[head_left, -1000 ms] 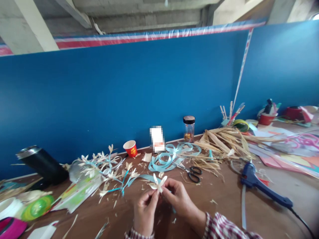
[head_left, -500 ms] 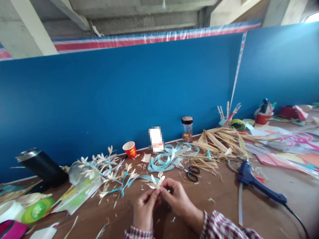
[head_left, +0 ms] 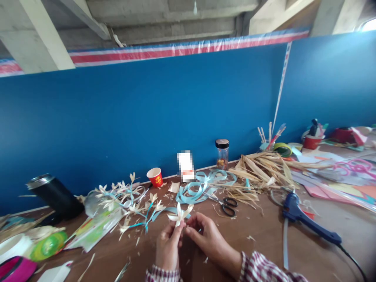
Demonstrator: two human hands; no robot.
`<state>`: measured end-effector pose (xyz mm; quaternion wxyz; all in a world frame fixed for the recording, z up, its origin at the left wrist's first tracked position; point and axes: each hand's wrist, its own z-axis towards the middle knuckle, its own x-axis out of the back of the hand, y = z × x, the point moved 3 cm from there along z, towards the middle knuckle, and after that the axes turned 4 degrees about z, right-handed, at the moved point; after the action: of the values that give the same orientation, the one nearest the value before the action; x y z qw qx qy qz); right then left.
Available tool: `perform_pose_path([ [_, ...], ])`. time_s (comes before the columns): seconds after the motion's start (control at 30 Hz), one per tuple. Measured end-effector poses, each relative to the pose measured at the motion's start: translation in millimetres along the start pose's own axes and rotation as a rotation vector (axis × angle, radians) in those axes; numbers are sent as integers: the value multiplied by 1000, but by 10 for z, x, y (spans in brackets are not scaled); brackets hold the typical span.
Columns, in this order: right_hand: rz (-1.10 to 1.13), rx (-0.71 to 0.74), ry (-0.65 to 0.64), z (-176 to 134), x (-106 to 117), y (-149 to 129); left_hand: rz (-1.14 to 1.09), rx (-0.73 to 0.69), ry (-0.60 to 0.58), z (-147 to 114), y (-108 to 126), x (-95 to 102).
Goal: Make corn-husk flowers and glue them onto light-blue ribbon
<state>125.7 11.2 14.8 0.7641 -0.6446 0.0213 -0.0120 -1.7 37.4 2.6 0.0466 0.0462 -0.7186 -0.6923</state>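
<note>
I'm looking out over a brown counter (head_left: 252, 254) strewn with pale scraps, and right behind it stands a smooth blue wall panel (head_left: 152, 105), grey concrete beams (head_left: 176, 13) overhead. Along the back, a small red paper cup (head_left: 156, 179) leans over, a clear jar with a black lid (head_left: 222, 154) stands upright, and dry tan husks (head_left: 261, 166) spill across to the right, near a dark-blue glue gun (head_left: 305, 221). Front and centre, here's the little creamy-white flower (head_left: 179, 214), held just above the counter: slender pointed petals splayed outward, some upright, others leaning sideways. My left hand (head_left: 167, 247) has it by the base, thumb and finger pinched together. My right hand (head_left: 210, 238) is just beside it, fingers curled and thumb near the fingertips; whether it grips anything, I can't tell from here.
</note>
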Motion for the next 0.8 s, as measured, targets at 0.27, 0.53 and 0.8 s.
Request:
perform_pose_path([
  [0.27,27,-6,-53,-13,-24,35,-186,119,-84,-17,-12,-19],
  [0.53,-5,-34,-60,-32,-17,-26,-235,171,-168,25,-18,-32],
  [0.8,-35,-44,-61,-25,-17,-30,-264,160,-191,-7,6,-36],
])
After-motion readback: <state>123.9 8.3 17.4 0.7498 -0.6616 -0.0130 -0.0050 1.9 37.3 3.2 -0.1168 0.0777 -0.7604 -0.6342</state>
